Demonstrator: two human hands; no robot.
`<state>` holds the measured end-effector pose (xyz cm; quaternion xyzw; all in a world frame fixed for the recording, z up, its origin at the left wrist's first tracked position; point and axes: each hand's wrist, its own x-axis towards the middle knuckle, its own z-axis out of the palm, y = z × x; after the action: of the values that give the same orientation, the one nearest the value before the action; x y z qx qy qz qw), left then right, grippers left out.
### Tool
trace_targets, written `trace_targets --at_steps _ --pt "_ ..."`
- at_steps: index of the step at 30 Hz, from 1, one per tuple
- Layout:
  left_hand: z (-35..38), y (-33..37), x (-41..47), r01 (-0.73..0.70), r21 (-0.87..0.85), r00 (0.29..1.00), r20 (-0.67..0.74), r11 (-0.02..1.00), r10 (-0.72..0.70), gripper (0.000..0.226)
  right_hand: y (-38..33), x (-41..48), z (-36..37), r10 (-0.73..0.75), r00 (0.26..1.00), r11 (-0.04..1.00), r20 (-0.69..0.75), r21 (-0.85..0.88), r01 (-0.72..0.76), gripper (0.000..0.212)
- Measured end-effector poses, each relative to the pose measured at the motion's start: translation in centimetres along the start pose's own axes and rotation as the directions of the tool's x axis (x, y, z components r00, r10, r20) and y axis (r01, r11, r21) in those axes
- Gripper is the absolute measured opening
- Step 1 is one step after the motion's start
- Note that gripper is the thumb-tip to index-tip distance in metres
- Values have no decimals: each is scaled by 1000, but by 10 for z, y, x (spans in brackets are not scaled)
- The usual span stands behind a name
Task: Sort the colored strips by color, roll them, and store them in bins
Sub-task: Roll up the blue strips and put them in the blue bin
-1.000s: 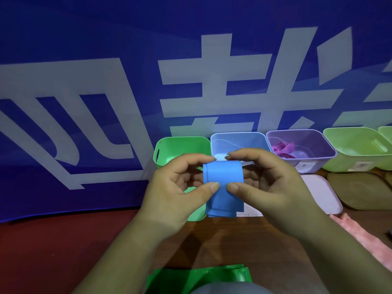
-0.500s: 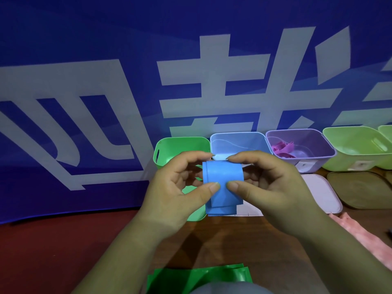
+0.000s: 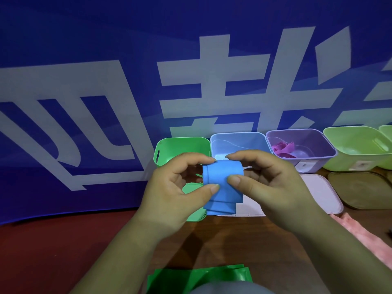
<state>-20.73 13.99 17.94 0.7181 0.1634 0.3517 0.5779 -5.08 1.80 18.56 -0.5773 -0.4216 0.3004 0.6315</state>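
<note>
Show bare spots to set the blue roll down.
Bare wood between the forearms, bordered by lids behind and green strips in front. Red surface under the banner, far left, also bare. Crowded: back row of bins, pink strip at right.

Staged demo setup, blue printed banner (image 3: 106,49) backdrop, wooden table (image 3: 214,238), row of bins (image 3: 237,143)

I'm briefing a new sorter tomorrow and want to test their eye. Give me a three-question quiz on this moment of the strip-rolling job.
1. True or false: the left hand and the right hand both pinch the blue strip.
2. Which colour of bin holds the pink strips? A green, B blue, C purple.
3. Fill in: the strips lying on the table nearest the person are ____.

Key: 1 true. 2 C, the purple bin. 3 green, the green strips.
</note>
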Motion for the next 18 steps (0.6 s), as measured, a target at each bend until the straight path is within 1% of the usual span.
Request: trace_targets --at_steps 2,6,10,13,16,18 --pt "0 -2 0 19 -11 1000 -12 1000 -19 38 0 0 -1 4 1000 1000 8 -5 -4 33" --pt "3 -4 1 66 -60 996 -48 996 -69 39 1 1 -3 -23 999 999 39 39 21 40" --pt "6 -3 3 116 -140 989 -73 983 -127 36 3 2 -2 -53 998 999 42 0 53 39" --pt "7 -1 4 125 -152 988 -71 981 -136 34 3 2 -1 -57 998 998 8 -4 57 39" --pt "7 -1 3 123 -156 989 -64 980 -134 33 4 3 0 -50 999 998 1 31 50 38" --pt "5 -4 4 113 -117 992 -51 987 -119 34 4 3 0 -41 999 998 0 39 40 38"
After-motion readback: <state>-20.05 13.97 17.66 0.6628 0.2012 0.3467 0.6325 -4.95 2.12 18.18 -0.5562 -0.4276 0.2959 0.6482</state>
